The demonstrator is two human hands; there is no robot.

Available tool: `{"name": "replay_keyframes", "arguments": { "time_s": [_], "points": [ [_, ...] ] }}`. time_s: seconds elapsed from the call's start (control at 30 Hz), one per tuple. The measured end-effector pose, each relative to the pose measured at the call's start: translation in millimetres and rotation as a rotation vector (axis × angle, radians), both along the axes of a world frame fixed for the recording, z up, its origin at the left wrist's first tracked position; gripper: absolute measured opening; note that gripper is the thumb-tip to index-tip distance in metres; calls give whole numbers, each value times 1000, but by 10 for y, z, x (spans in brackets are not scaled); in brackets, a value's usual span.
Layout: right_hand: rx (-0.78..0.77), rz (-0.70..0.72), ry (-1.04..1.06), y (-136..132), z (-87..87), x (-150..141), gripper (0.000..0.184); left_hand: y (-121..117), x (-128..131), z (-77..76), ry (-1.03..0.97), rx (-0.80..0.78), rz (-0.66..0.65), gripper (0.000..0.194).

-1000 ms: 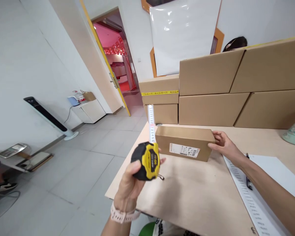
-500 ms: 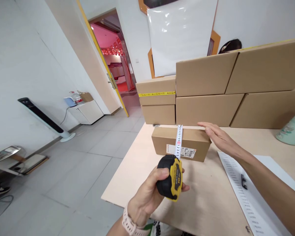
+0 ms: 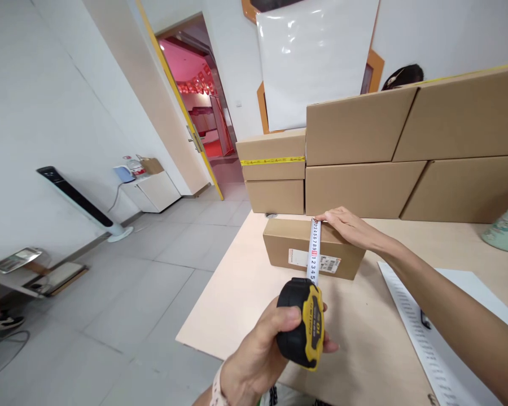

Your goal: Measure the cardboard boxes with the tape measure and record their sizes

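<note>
Tape meas. (image 3: 308,332) inside L grip (image 3: 260,344)

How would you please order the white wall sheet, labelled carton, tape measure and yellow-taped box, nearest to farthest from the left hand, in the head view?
1. Tape measure: in the left hand.
2. Labelled carton: on the table.
3. Yellow-taped box: behind the carton, top left.
4. White wall sheet: farthest back.
</note>
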State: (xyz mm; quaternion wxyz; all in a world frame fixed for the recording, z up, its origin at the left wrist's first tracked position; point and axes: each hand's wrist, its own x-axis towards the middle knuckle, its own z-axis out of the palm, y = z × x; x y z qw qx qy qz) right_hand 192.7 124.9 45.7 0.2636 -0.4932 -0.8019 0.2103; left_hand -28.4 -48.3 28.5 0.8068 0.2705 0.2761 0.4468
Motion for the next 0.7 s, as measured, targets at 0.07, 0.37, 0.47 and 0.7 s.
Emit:
{"name": "replay_keyframes", "arguments": {
  "time_s": [0.07,0.37,0.47,0.7],
  "points": [
    [11,8,-20,8,31,-19,57,4,12,17,-10,-2,-13,45],
    [93,17,-133,82,0,-54,59,25,26,50,-92,-21,-48,44],
    [78,9,-113,89,-17,-47,61,26,26,45,-97,-7,-50,44],
    [25,4,-12,106,-36,-18,63,53,25,55,-82,-15,-52,45]
  ]
}}
